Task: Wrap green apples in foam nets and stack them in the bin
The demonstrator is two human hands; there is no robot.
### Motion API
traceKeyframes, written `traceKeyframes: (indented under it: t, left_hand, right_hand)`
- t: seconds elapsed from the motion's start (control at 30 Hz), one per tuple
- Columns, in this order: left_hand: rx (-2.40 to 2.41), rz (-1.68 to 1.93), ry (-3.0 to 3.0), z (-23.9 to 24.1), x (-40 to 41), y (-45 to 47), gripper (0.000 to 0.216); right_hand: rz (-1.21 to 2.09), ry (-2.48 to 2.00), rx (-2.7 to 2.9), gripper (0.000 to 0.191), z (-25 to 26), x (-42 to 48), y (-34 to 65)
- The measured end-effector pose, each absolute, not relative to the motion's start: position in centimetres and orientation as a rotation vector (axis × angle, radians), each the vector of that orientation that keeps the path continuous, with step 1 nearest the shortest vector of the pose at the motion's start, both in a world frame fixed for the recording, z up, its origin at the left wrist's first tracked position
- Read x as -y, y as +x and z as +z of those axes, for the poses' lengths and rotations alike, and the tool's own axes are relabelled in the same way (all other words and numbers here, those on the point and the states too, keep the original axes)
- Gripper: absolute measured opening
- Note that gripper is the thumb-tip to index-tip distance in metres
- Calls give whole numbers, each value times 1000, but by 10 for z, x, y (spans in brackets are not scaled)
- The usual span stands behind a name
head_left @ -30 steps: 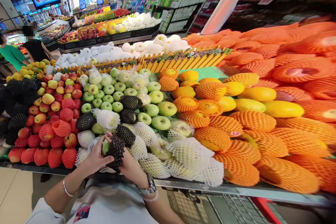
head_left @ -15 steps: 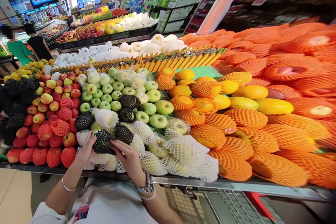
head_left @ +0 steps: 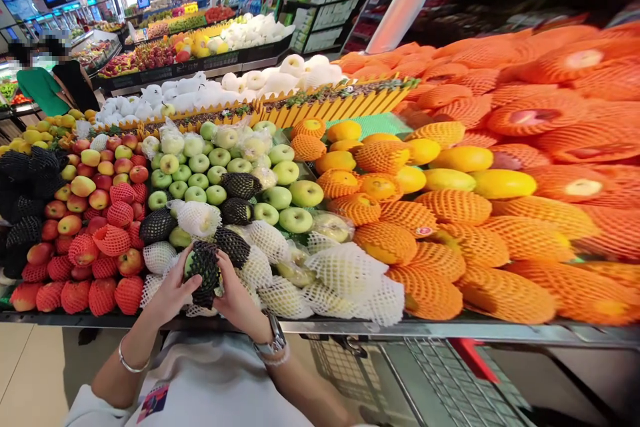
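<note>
Supermarket fruit table: both hands, left hand and right hand, curl fingers around a green apple in soft black netting, just before the white-netted fruit; firm, light, bruisable.

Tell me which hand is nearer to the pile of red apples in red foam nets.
Left. The left hand cups the black-netted green fruit right beside the red apples; the right hand holds the fruit's far side, farther away.
</note>
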State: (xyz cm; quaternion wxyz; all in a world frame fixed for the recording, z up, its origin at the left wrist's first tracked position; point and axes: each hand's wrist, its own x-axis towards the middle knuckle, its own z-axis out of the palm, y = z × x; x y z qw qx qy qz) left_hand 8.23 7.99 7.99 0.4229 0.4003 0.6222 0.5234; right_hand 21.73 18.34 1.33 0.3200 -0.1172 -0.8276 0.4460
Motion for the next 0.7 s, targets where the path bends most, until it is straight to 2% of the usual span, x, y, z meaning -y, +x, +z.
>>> traceKeyframes:
  t: [0.17,0.27,0.6,0.7]
  left_hand:
    - [-1796,1325,1030,83,-81,97,54]
    - [-1822,1347,1006,80,-82,102,51]
    - [-1897,1358,988,75,-80,95,48]
    - [-1932,1412,1133,76,-75,91,61]
  right_hand:
    - [1121,-267,2220,100,14,-181,216]
    - [1153,-309,2222,98,17,-180,215]
    - [1242,-505,2003,81,21,-170,212]
    - [1202,-475,1913,78,20,-172,215]
